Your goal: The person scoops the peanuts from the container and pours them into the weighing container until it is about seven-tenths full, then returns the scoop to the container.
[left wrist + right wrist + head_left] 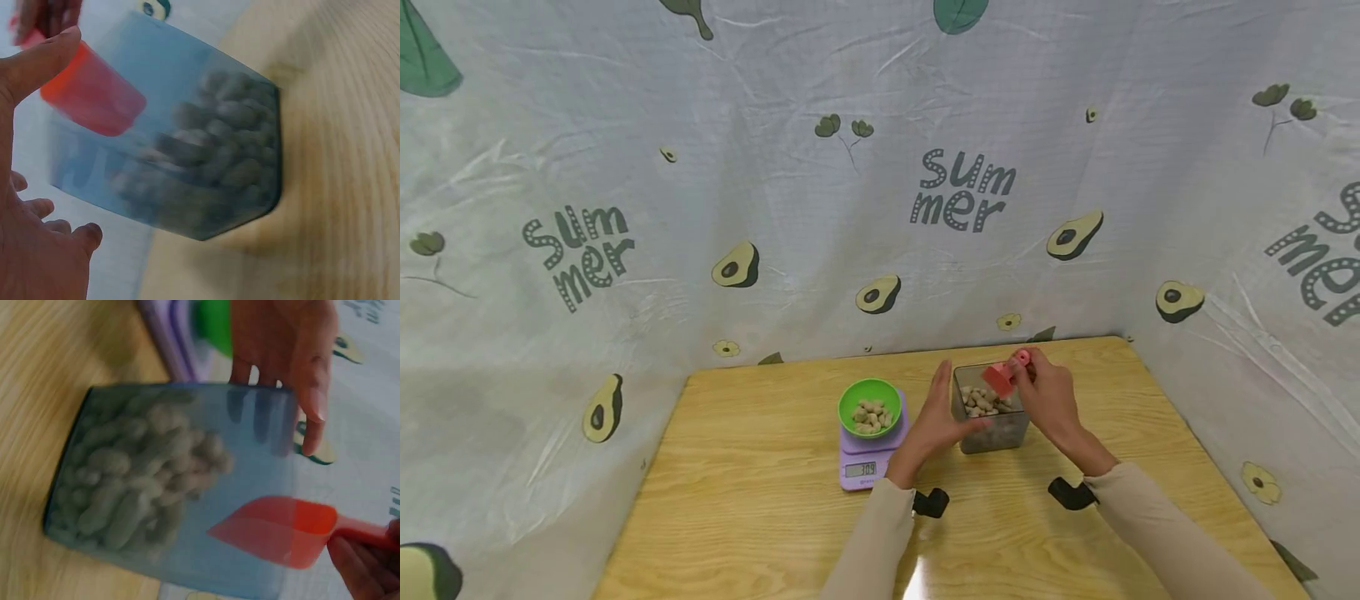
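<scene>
My right hand (1051, 398) pinches the handle of a red scoop (1000, 379) at the top of a clear grey bin (996, 437). In the right wrist view, the scoop (272, 528) tips its pointed lip down inside the bin, above the peanuts (137, 481). Peanuts in their shells fill the lower part of the bin. My left hand (936, 423) stands at the bin's left side, fingers extended and thumb spread near the front rim. The left wrist view is blurred, with the scoop (94, 94) overlapping the bin wall.
Left of the bin, a green bowl (847, 400) with several peanuts (871, 417) sits on a purple kitchen scale (872, 454), whose display reads 30.9. A wooden table (752, 467) bears everything. Printed white sheeting (805, 208) hangs behind and at both sides.
</scene>
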Motion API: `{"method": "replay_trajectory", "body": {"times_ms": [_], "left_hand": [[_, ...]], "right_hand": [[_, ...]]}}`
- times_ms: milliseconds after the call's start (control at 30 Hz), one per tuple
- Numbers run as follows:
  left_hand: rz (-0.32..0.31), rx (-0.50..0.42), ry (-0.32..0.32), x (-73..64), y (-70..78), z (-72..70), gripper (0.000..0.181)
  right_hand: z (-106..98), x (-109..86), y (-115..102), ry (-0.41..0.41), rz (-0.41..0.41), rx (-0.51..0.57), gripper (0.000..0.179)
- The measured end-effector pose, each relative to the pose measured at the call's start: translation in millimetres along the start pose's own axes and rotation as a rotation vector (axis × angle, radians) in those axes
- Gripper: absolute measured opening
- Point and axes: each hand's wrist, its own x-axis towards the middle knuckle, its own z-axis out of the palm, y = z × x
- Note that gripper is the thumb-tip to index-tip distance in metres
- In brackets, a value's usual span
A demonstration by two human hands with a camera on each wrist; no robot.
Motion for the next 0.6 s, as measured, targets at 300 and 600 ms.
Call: {"method": "replay_trajectory", "body": {"times_ms": [300, 600], "left_hand": [[-0.041, -0.091, -0.003, 8.5, -16.6, 13.4, 0.110], [-0.043, -0.066, -0.013, 10.6, -14.5, 8.3, 0.108]], "right_hand": [[16.5, -6.1, 17.5, -0.154, -0.140, -0.169, 0.008], [18.4, 1.2, 25.5, -0.131, -0.085, -0.127, 0.011]]}}
